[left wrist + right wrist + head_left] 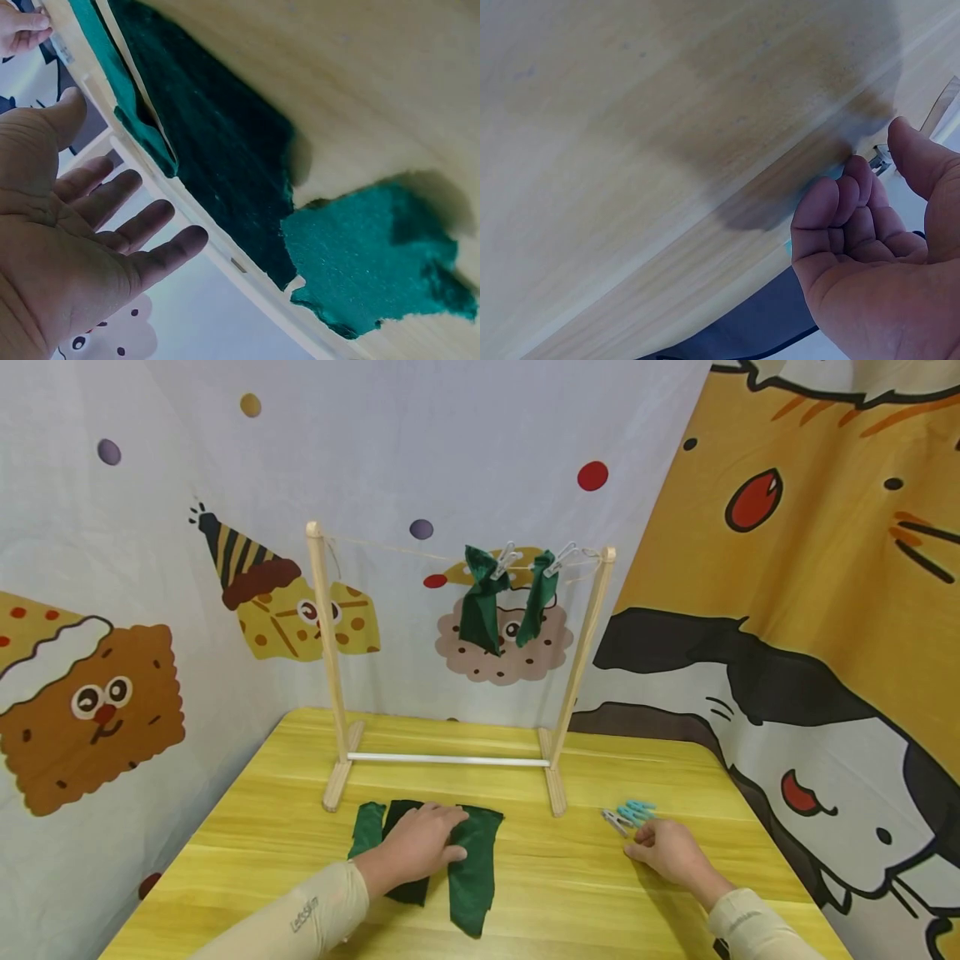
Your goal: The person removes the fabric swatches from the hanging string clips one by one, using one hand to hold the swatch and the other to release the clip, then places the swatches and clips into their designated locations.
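Loosely spread, my left hand [415, 847] is hovering over the dark green cloth [408, 893], with the small green cloth [367, 828] lying just beside it on one side and the long green cloth [474, 872] lying on the other, all on the table [637, 764]. My right hand [667, 853] is holding its fingers loosely bent, thumb apart from them, and just beyond the fingertips the blue pegs [637, 812] and a white peg [616, 822] are lying; whether I am touching one, I cannot tell. From the head, I am seeing two more cloths [481, 614] hanging on the wooden stand [329, 647], and my hand is covering part of the dark green cloth, while the left wrist view is showing my palm with that cloth uncovered beside it.
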A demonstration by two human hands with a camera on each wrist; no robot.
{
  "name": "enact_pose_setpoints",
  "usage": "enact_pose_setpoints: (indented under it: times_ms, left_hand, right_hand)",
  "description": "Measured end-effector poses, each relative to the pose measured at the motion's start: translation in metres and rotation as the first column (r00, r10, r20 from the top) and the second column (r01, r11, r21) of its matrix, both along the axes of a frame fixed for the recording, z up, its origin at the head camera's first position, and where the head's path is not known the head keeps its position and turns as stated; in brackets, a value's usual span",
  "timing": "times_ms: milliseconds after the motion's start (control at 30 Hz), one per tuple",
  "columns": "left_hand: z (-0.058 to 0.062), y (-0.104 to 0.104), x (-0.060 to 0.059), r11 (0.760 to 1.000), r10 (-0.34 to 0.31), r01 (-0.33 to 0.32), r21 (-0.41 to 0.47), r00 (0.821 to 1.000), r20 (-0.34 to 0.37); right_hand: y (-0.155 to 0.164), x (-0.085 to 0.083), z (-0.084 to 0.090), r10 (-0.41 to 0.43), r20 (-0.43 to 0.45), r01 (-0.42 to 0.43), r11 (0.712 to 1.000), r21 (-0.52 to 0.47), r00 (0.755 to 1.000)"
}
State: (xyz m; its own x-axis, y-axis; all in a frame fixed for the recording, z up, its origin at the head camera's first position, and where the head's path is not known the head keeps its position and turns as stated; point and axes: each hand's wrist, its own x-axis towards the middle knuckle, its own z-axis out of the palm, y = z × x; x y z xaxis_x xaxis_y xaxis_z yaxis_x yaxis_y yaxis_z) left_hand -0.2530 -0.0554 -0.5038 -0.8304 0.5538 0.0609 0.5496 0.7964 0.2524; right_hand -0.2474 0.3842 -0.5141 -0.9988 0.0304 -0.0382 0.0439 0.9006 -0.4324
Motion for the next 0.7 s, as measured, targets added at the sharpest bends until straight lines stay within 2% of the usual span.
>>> enact_pose_setpoints:
  times_ms: [433, 700]
  left_hand:
    - [0.004, -0.010, -0.001, 1.000, 0.013, -0.012, 0.020, 1.000, -0.025]
    - [0.025, -0.030, -0.009, 0.998, 0.062, -0.060, 0.019, 0.993, -0.105]
  right_hand:
    - [0.001, 0.003, 0.007, -0.002, -0.005, 0.002, 1.000, -0.005, 1.000]
    - [0.007, 0.003, 0.026, 0.035, -0.071, -0.033, 0.999, 0.018, 0.997]
